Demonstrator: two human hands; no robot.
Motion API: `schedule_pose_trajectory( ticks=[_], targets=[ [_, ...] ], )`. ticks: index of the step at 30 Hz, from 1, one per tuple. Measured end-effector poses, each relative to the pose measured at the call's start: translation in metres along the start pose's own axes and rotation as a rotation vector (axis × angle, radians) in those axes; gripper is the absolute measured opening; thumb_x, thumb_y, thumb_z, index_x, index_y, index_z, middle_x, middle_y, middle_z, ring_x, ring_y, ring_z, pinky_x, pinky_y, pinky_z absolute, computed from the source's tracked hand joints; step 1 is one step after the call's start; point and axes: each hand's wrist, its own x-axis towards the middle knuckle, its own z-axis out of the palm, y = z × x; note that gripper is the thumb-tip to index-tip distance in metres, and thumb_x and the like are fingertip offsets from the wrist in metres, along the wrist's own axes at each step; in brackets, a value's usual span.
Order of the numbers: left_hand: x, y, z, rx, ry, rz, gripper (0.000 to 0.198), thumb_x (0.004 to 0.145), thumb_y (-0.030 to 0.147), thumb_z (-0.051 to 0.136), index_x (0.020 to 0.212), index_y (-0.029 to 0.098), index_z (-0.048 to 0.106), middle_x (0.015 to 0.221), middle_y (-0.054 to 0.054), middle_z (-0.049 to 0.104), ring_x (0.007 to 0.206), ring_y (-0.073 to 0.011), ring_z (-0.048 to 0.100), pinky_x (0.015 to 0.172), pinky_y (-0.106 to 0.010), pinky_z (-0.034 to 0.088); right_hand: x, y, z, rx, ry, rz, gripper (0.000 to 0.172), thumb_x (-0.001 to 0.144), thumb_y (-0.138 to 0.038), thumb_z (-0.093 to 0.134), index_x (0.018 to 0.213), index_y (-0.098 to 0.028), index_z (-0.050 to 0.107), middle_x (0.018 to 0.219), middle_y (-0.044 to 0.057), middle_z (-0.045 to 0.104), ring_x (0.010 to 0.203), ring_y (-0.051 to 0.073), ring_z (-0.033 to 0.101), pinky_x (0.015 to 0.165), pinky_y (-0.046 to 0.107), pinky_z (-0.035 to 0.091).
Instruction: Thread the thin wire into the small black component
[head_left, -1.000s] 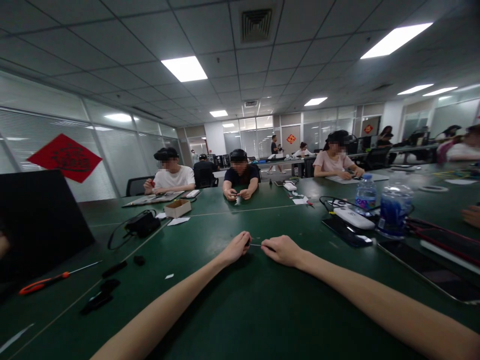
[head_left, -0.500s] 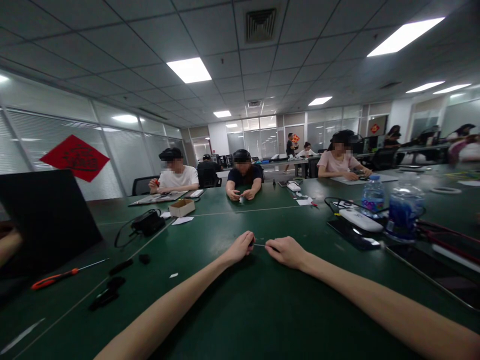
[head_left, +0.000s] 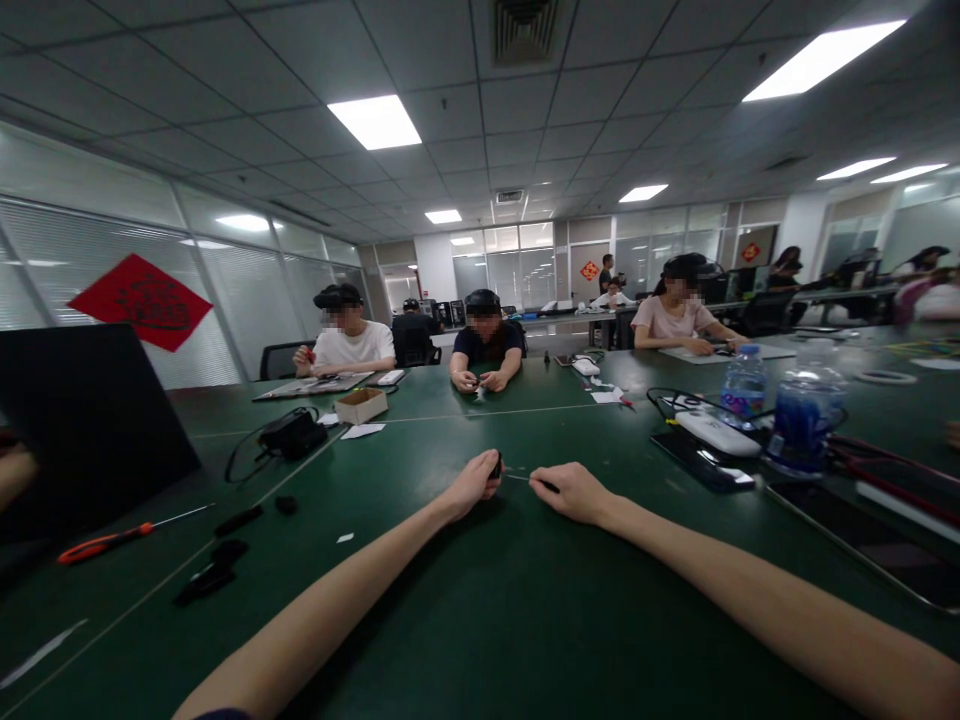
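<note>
Over the green tabletop (head_left: pixel 480 600), my left hand (head_left: pixel 471 480) is closed around a small black object (head_left: pixel 496 466), mostly covered by the fingers. My right hand (head_left: pixel 574 490) grips a thin tool that looks like a small screwdriver (head_left: pixel 517 477). Its narrow metal shaft points left toward the black object, and a bit of dark handle shows between the fingers. Whether the tip touches the object is too small to tell. On the left lie an orange-and-black screwdriver (head_left: pixel 112 542), several black pieces (head_left: pixel 214 575) and a white scrap (head_left: pixel 345 538).
At right stand two plastic bottles (head_left: pixel 806 415), beside a white device (head_left: pixel 716 435), a dark phone (head_left: pixel 701 460) and a tablet (head_left: pixel 870 540). A black laptop-like panel (head_left: pixel 82 430), black adapter (head_left: pixel 292 433) and cardboard box (head_left: pixel 361 405) are at left. Co-workers (head_left: pixel 486 345) sit across the table.
My left hand has turned slightly and shifted a little left, showing more of the black object. The right hand stays nearly the same. The whole view has shifted slightly.
</note>
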Motion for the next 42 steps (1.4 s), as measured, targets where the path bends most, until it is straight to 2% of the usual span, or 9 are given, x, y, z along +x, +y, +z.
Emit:
schedule_pose_trajectory(
  ticks=[11,21,26,36,42],
  targets=[
    [-0.0026,0.0030,0.0042,0.049,-0.033,0.013,0.045,0.084,0.061,0.037,0.087,0.017,0.044,0.059,0.006,0.031,0.047,-0.0055,0.024,0.043,-0.016,0.016,0.0008,0.0021,0.0020,-0.074,-0.030,-0.042,0.031,0.095,-0.036,0.036,0.105,-0.020,0.062,0.085,0.005,0.067,0.074,0.015,0.062,0.070,0.024,0.041],
    [-0.0051,0.0064,0.0063,0.092,-0.054,0.032,0.044,0.085,0.060,0.034,0.089,0.018,0.043,0.060,0.005,0.033,0.047,-0.0060,0.024,0.044,-0.017,0.020,0.0007,0.0007,0.0000,-0.085,-0.024,-0.012,0.031,0.094,-0.036,0.037,0.103,-0.021,0.063,0.081,0.004,0.067,0.068,0.014,0.061,0.066,0.024,0.041],
    [-0.0059,0.0077,0.0078,0.119,-0.033,0.018,0.044,0.085,0.061,0.033,0.089,0.018,0.043,0.060,0.005,0.035,0.046,-0.0060,0.025,0.043,-0.017,0.020,0.0005,0.0007,0.0000,-0.084,-0.033,-0.008,0.031,0.094,-0.035,0.037,0.103,-0.021,0.063,0.082,0.004,0.068,0.070,0.014,0.061,0.068,0.024,0.041],
    [-0.0059,0.0058,0.0049,0.198,-0.077,0.049,0.037,0.087,0.054,0.034,0.092,0.018,0.044,0.063,0.003,0.042,0.046,-0.0065,0.029,0.044,-0.019,0.022,-0.0003,0.0012,-0.0021,-0.088,-0.051,-0.022,0.031,0.094,-0.035,0.037,0.104,-0.022,0.063,0.084,0.004,0.068,0.071,0.014,0.062,0.068,0.024,0.041],
    [-0.0057,0.0035,0.0044,0.255,-0.066,0.074,0.037,0.088,0.054,0.032,0.091,0.018,0.044,0.064,0.002,0.043,0.048,-0.0079,0.032,0.045,-0.020,0.023,-0.0003,0.0009,-0.0034,-0.076,-0.052,-0.014,0.031,0.094,-0.034,0.038,0.103,-0.021,0.064,0.084,0.005,0.068,0.070,0.014,0.061,0.067,0.024,0.040]
  ],
)
